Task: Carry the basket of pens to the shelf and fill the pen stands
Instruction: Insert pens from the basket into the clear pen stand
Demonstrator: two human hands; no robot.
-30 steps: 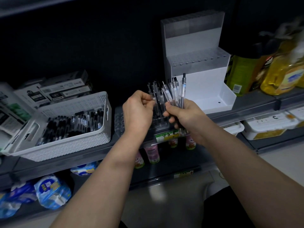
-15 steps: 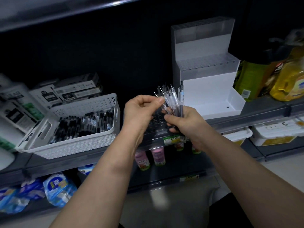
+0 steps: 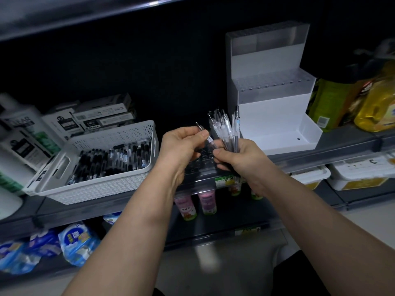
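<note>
The basket (image 3: 111,135) is white, its walls dotted with a grid of small holes; its pens (image 3: 111,159) are black and clear. The bundle (image 3: 224,129) and the single pen (image 3: 210,139) are clear. The stand (image 3: 267,116) is white with frosted tiers. The shelf (image 3: 342,144) is dark grey. One bottle (image 3: 378,107) is yellow, the packs (image 3: 74,238) blue and white.
</note>
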